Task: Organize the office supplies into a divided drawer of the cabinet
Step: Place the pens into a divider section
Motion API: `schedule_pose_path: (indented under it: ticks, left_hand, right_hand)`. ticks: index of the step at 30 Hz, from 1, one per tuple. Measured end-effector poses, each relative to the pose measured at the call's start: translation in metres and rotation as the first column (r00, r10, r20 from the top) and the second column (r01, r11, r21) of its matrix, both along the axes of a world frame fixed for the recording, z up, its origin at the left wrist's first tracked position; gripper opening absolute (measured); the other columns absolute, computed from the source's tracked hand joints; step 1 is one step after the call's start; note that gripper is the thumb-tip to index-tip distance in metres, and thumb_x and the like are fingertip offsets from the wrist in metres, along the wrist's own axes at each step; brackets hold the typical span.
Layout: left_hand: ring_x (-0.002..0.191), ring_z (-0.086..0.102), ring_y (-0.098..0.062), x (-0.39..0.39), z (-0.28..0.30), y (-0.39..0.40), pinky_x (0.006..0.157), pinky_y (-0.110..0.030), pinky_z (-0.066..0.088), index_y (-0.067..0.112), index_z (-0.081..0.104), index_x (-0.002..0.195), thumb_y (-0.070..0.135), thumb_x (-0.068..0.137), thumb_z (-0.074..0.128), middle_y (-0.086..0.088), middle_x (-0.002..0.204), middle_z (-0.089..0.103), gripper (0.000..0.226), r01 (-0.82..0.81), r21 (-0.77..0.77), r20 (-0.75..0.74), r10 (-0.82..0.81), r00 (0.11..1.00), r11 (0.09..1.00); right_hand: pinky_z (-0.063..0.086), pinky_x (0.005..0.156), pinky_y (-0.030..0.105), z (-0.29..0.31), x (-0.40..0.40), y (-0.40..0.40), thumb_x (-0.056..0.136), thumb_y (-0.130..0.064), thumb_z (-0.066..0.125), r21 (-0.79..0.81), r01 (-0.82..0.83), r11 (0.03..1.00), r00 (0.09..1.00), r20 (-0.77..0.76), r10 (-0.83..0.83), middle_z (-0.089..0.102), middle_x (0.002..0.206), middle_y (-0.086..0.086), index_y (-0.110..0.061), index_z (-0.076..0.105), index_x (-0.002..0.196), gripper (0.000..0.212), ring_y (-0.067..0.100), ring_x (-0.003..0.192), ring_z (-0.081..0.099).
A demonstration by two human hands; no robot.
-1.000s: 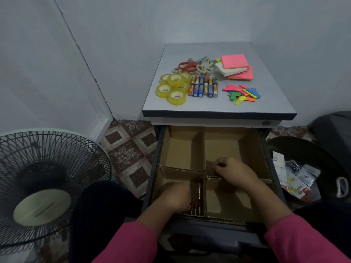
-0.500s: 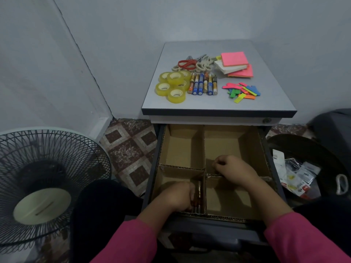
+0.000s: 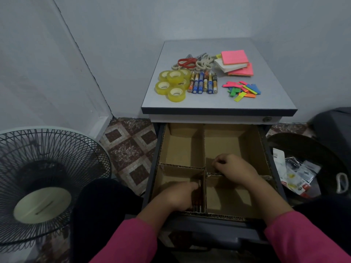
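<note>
So the drawer (image 3: 252,149) is pulled open under the cabinet (image 3: 218,111), with cardboard dividers (image 3: 204,149) splitting it into four compartments. Left hand (image 3: 178,196) is down in the near-left compartment, fingers curled around a little bunch of batteries (image 3: 198,198) lying right against the centre divider at that compartment's right edge. Right hand (image 3: 233,169) sits on the cross divider between the far-right and near-right compartments, fingers bent together and pinching the cardboard edge there. Both far compartments look bare, and so does the near-right one. Up on the cabinet top, more batteries (image 3: 204,83) are lined up in a row near the middle, rolls of clear tape (image 3: 173,85) piled at the left edge, scissors (image 3: 191,62) behind those toward the back, sticky note pads (image 3: 235,62) at the back right, and colourful page flags (image 3: 242,90) scattered in front of the pads. A fan (image 3: 43,186) stands on the floor off to the left.
</note>
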State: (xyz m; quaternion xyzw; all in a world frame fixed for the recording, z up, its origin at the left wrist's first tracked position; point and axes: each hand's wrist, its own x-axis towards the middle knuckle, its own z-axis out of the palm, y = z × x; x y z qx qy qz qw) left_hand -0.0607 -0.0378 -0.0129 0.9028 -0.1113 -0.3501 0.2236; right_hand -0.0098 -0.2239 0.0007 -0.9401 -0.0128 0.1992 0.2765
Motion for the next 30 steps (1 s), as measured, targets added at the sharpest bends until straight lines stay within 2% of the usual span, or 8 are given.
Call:
schedule_pose_path:
  ticks: [5, 8, 14, 22, 30]
  left_hand:
    - [0.107, 0.057, -0.025, 0.0005, -0.0038, -0.0001, 0.074, -0.028, 0.041, 0.011, 0.051, 0.118, 0.001, 0.084, 0.061, -0.011, 0.118, 0.059, 0.036, -0.056, 0.034, -0.012, 0.056, 0.998, 0.998]
    - [0.106, 0.057, -0.025, 0.0006, -0.0041, -0.0001, 0.074, -0.028, 0.041, 0.011, 0.051, 0.115, 0.001, 0.084, 0.06, -0.011, 0.116, 0.059, 0.034, -0.06, 0.045, -0.006, 0.061, 0.998, 0.997]
    - [0.105, 0.058, -0.026, 0.0009, -0.0042, -0.0001, 0.075, -0.029, 0.043, 0.009, 0.054, 0.116, 0.002, 0.086, 0.059, -0.012, 0.115, 0.06, 0.031, -0.022, 0.059, -0.01, 0.023, 1.0, 0.998]
    - [0.104, 0.057, -0.026, 0.0001, -0.0054, 0.0003, 0.072, -0.029, 0.042, 0.011, 0.053, 0.104, 0.0, 0.085, 0.057, -0.011, 0.112, 0.059, 0.022, -0.078, 0.054, -0.009, 0.078, 0.997, 0.995]
    - [0.109, 0.056, -0.025, 0.0011, -0.0057, 0.0, 0.076, -0.027, 0.041, 0.007, 0.054, 0.116, 0.004, 0.091, 0.054, -0.012, 0.119, 0.057, 0.025, -0.104, 0.087, 0.015, 0.103, 0.995, 0.991]
  right_hand:
    - [0.047, 0.064, 0.03, 0.0, 0.0004, -0.0003, 0.098, -0.036, 0.047, -0.017, -0.003, 1.0, 1.0, 0.005, 0.003, 0.064, 0.084, -0.007, -0.027, 0.064, 0.108, 0.022, 0.012, 0.075, 0.06]
    - [0.045, 0.061, 0.029, -0.0002, 0.0007, 0.0001, 0.098, -0.036, 0.047, -0.017, -0.005, 1.0, 1.0, 0.003, 0.005, 0.064, 0.083, -0.006, -0.027, 0.064, 0.107, 0.022, 0.013, 0.073, 0.06]
    - [0.051, 0.07, 0.035, 0.0021, -0.0007, 0.0004, 0.098, -0.036, 0.046, -0.015, -0.006, 1.0, 1.0, -0.007, 0.006, 0.066, 0.086, -0.004, -0.027, 0.064, 0.109, 0.023, 0.014, 0.077, 0.062]
    - [0.051, 0.072, 0.033, 0.0016, -0.0008, 0.0008, 0.097, -0.037, 0.047, -0.009, 0.009, 1.0, 1.0, 0.0, -0.009, 0.065, 0.089, -0.007, -0.028, 0.064, 0.112, 0.024, 0.011, 0.08, 0.06]
    - [0.052, 0.073, 0.034, 0.0021, -0.0011, 0.0012, 0.097, -0.037, 0.047, -0.014, 0.01, 1.0, 1.0, 0.003, -0.01, 0.064, 0.086, -0.007, -0.028, 0.063, 0.111, 0.023, 0.012, 0.079, 0.061]
